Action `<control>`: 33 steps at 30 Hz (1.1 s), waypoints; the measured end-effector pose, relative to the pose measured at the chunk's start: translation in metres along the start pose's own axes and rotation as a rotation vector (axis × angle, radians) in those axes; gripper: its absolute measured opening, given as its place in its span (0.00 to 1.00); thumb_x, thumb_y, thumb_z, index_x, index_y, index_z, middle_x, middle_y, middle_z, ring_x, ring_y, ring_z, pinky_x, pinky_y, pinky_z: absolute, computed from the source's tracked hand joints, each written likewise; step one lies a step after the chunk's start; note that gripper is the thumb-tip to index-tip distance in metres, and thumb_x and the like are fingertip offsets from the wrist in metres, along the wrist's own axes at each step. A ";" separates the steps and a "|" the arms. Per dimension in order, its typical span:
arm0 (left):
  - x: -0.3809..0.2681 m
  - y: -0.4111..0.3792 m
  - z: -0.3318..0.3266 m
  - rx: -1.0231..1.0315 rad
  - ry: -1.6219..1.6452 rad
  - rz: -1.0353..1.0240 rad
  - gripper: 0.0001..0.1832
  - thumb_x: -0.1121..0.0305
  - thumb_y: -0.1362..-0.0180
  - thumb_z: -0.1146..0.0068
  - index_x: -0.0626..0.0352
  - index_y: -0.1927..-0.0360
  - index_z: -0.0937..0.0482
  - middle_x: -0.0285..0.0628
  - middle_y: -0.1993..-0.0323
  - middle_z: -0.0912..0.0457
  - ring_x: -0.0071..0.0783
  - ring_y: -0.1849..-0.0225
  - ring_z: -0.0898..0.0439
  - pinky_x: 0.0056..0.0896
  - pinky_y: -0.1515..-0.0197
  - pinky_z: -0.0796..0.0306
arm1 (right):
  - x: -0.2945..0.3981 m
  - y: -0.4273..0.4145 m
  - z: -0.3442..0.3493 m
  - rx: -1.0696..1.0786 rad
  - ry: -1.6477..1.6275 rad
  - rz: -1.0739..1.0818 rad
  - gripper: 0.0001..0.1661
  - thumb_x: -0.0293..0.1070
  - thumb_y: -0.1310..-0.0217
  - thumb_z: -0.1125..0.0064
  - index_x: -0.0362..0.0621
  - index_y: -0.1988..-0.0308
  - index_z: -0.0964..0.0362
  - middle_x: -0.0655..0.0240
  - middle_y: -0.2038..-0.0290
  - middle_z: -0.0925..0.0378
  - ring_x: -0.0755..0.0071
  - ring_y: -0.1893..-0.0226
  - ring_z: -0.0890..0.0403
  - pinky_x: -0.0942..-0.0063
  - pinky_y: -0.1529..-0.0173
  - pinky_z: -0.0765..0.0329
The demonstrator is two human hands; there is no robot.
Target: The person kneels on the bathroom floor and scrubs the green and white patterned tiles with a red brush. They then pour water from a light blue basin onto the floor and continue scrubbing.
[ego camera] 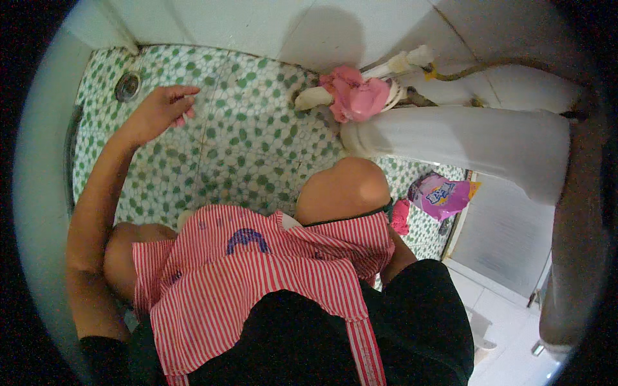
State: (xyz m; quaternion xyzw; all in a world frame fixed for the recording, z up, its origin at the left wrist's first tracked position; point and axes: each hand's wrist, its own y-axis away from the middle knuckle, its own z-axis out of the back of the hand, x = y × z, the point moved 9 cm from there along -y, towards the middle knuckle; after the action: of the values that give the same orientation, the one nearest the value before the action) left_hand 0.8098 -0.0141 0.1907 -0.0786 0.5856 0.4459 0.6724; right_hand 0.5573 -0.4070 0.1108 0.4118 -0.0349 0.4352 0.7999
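Observation:
My left hand (169,108) hovers over the green-and-white pebble-patterned floor (231,125), its fingers loosely bent and apart, with nothing visible in them. Nearest to it is a round floor drain (128,87), just beyond the wrist. My right hand is out of view; that forearm (401,255) passes down behind my bent knee and the red-and-white striped apron (270,275). Close to the knee lies a bright pink item (400,217), partly hidden, its kind unclear. A purple plastic pouch (442,195) bearing writing stands or lies on the floor beyond it.
Pink plastic or cloth (357,94) wraps white pipework by the wall (241,24). A large pale fixture (458,140), perhaps a basin pedestal, juts in from the right. A hose (502,62) runs along the wall. At the lower right is a framed door panel (502,231).

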 end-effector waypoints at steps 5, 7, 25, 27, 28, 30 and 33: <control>-0.001 -0.002 0.007 -0.020 0.096 -0.028 0.19 0.66 0.41 0.56 0.62 0.48 0.31 0.33 0.74 0.25 0.17 0.76 0.31 0.18 0.71 0.34 | 0.004 0.020 0.006 -0.010 -0.027 -0.034 0.24 0.31 0.46 0.51 0.44 0.48 0.42 0.63 0.67 0.29 0.69 0.71 0.30 0.71 0.67 0.31; -0.014 -0.001 0.005 -0.024 0.128 -0.076 0.19 0.71 0.44 0.56 0.64 0.48 0.32 0.35 0.74 0.25 0.17 0.76 0.31 0.18 0.71 0.34 | 0.004 0.030 0.004 -0.014 -0.047 -0.040 0.24 0.31 0.47 0.51 0.44 0.48 0.41 0.63 0.67 0.29 0.69 0.71 0.30 0.71 0.67 0.31; -0.187 0.127 0.006 -0.271 -0.444 -0.674 0.07 0.73 0.55 0.52 0.60 0.70 0.26 0.47 0.77 0.28 0.46 0.72 0.26 0.43 0.70 0.32 | 0.042 0.039 0.051 0.059 0.001 -0.058 0.22 0.29 0.48 0.50 0.41 0.50 0.40 0.62 0.65 0.29 0.67 0.67 0.29 0.69 0.63 0.30; -0.181 0.129 0.008 -0.274 -0.413 -0.606 0.06 0.70 0.48 0.56 0.60 0.72 0.27 0.48 0.77 0.28 0.49 0.73 0.27 0.46 0.71 0.33 | 0.051 0.021 0.036 0.103 -0.009 -0.028 0.22 0.29 0.48 0.50 0.41 0.51 0.40 0.62 0.64 0.29 0.66 0.67 0.29 0.69 0.63 0.30; -0.178 0.136 0.016 -0.312 -0.415 -0.658 0.06 0.70 0.51 0.54 0.61 0.73 0.28 0.48 0.76 0.27 0.48 0.72 0.27 0.44 0.70 0.32 | 0.058 0.019 0.034 0.096 -0.013 -0.024 0.22 0.29 0.48 0.50 0.41 0.51 0.40 0.61 0.64 0.29 0.66 0.67 0.28 0.69 0.63 0.30; -0.168 0.139 0.017 -0.385 -0.446 -0.697 0.07 0.70 0.60 0.51 0.61 0.76 0.28 0.50 0.76 0.25 0.46 0.71 0.25 0.42 0.71 0.30 | 0.067 0.021 0.027 0.116 -0.008 -0.031 0.22 0.29 0.48 0.50 0.41 0.51 0.40 0.61 0.64 0.29 0.66 0.66 0.28 0.69 0.62 0.30; -0.157 0.153 0.018 -0.423 -0.355 -0.685 0.07 0.69 0.62 0.50 0.61 0.85 0.26 0.47 0.84 0.27 0.44 0.78 0.26 0.42 0.77 0.31 | 0.085 0.029 0.020 0.120 0.019 -0.016 0.22 0.29 0.49 0.49 0.40 0.51 0.40 0.61 0.63 0.29 0.66 0.66 0.28 0.69 0.62 0.30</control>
State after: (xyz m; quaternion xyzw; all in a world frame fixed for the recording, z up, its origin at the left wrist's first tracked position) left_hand 0.7296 0.0079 0.3945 -0.3261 0.2969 0.3139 0.8408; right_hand 0.5949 -0.3560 0.1777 0.4551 0.0023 0.4340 0.7775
